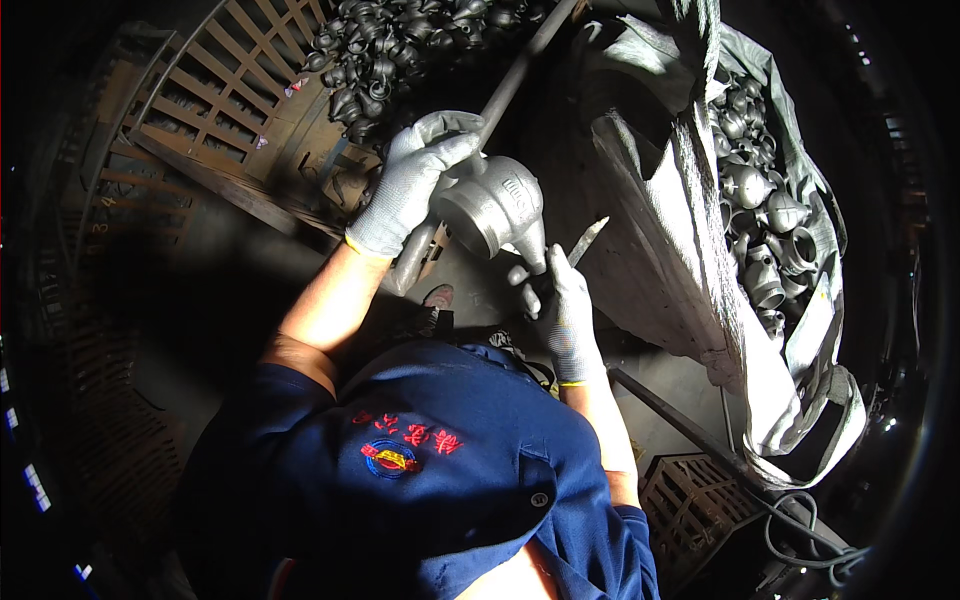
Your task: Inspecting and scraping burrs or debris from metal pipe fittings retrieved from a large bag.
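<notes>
My left hand (405, 185), in a pale grey work glove with a yellow-edged cuff, grips a dark grey metal casting (510, 195). The casting has a rounded body with raised lettering, a wide open collar turned down to the left and a narrow spout pointing toward my right hand. Lower and to the right, my right hand (570, 320), gloved the same way, is closed around a flat, tapered blade-like tool (588, 242). Its pointed end sticks out up and to the right; its handle is hidden. The fingertips are close to the spout; I cannot tell whether they touch.
A large white woven bulk bag (660, 250) stands at right, with many similar castings (765, 200) inside. More castings (385, 50) are heaped at the far left beside a brown slatted crate (215, 85). A long bar (530, 65) slants behind my left hand. Cables (810, 525) lie lower right.
</notes>
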`<state>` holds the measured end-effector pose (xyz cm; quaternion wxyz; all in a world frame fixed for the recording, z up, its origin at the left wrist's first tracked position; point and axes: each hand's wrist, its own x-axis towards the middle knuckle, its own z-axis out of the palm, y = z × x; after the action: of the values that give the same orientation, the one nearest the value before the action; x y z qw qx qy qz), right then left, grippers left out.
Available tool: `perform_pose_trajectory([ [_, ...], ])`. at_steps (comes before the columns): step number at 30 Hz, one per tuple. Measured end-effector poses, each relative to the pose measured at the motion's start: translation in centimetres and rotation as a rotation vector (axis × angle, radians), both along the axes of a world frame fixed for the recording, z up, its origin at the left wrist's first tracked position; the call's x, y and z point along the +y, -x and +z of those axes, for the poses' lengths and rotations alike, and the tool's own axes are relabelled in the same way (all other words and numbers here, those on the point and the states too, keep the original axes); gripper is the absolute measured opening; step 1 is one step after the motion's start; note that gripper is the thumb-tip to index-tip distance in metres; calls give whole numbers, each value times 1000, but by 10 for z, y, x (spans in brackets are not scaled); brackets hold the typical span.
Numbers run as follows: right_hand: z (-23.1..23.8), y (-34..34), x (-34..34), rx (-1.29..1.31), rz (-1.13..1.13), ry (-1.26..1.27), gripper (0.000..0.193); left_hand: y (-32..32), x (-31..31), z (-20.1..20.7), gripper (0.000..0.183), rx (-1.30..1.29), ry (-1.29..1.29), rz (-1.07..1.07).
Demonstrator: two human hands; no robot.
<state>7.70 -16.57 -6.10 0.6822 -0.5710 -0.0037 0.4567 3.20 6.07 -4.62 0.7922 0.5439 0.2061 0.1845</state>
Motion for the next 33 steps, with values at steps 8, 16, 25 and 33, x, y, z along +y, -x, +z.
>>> perform_pose_trajectory([
  [8, -8, -1, 1, -4, 86, -24, 39, 6, 6, -2, 13, 43, 91, 32],
  [16, -9, -3, -3, -17, 33, -85, 47, 12, 77, 10, 11, -17, -384, 334],
  [25, -49, 23, -53, 9, 107, 51, 41, 30, 186, -175, 34, 679, -1267, 69],
  [33, -83, 39, -82, 4, 39, 128, 43, 23, 180, -302, 22, 698, -942, -30],
])
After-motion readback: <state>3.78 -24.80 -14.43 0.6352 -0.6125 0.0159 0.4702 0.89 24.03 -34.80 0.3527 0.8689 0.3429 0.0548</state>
